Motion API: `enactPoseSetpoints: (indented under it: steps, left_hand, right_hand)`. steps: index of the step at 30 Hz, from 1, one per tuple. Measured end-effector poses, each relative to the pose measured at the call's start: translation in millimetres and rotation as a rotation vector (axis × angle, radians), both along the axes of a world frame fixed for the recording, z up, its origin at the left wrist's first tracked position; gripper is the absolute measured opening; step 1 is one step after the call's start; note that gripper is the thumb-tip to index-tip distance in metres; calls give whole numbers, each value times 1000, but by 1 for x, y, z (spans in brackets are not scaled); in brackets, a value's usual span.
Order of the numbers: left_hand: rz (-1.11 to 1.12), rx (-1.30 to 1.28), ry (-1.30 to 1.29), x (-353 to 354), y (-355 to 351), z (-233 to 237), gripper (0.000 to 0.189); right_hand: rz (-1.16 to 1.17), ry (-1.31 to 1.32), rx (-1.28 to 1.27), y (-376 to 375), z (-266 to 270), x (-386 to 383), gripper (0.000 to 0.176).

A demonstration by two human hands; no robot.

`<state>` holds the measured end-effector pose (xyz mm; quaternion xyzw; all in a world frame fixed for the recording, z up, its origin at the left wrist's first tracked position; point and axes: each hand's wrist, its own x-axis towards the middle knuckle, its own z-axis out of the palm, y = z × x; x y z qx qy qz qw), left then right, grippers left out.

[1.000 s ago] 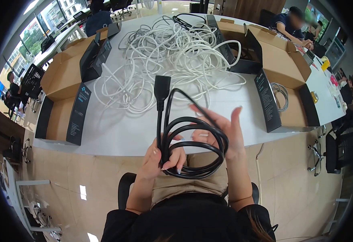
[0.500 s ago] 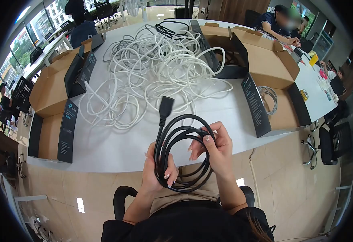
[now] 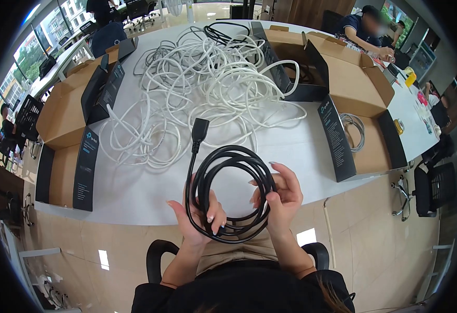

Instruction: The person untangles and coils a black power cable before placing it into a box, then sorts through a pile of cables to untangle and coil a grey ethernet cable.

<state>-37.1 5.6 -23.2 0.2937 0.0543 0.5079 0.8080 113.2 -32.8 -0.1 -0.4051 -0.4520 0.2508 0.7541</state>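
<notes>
A black cable (image 3: pixel 232 151), wound into several round loops, is held upright between my hands above the table's front edge. Its flat rectangular connector (image 3: pixel 200 130) sticks up at the upper left of the coil. My left hand (image 3: pixel 200 219) has its fingers wrapped round the left side of the loops, the thumb standing out. On the right side, my right hand (image 3: pixel 282 201) grips the loops between thumb and fingers, with the index finger raised. Beyond the coil lies a large tangle of white and grey cables (image 3: pixel 202 78) on the white table (image 3: pixel 129 198).
An open cardboard box (image 3: pixel 64 172) stands at the left; another (image 3: pixel 364 151) at the right holds a coiled grey cable (image 3: pixel 355 130). Further boxes stand behind them. Black cable (image 3: pixel 226 34) lies at the back. A person (image 3: pixel 361 31) sits at the far right.
The coil has shifted slightly left and its loops look rounder and wider. My right index finger has lifted off the cable, and my left thumb now points outward.
</notes>
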Motion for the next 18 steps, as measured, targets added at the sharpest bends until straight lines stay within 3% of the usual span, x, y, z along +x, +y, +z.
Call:
enactPoseSetpoints:
  steps: [1, 4, 5, 8, 12, 13, 15, 18]
  left_hand:
    - [20, -72, -26, 1, 0, 1, 83]
    - [91, 77, 60, 8, -1, 8, 89]
    - [118, 17, -21, 14, -6, 11, 95]
    - [122, 267, 172, 12, 0, 8, 94]
    - [47, 192, 277, 6, 5, 13, 77]
    - [46, 182, 198, 9, 6, 18, 68]
    - [38, 215, 248, 10, 5, 26, 66]
    - [-111, 133, 240, 4, 7, 26, 69]
  right_hand:
    - [21, 133, -12, -3, 1, -3, 34]
    - [-54, 355, -135, 0, -5, -9, 34]
    - [-130, 380, -158, 1, -6, -14, 33]
    - [-229, 342, -114, 0, -6, -21, 36]
    - [-209, 202, -49, -4, -19, -17, 37]
    - [-190, 105, -79, -6, -19, -11, 39]
    - [-152, -86, -141, -10, -21, 7, 44]
    - [-315, -426, 102, -6, 1, 34, 53]
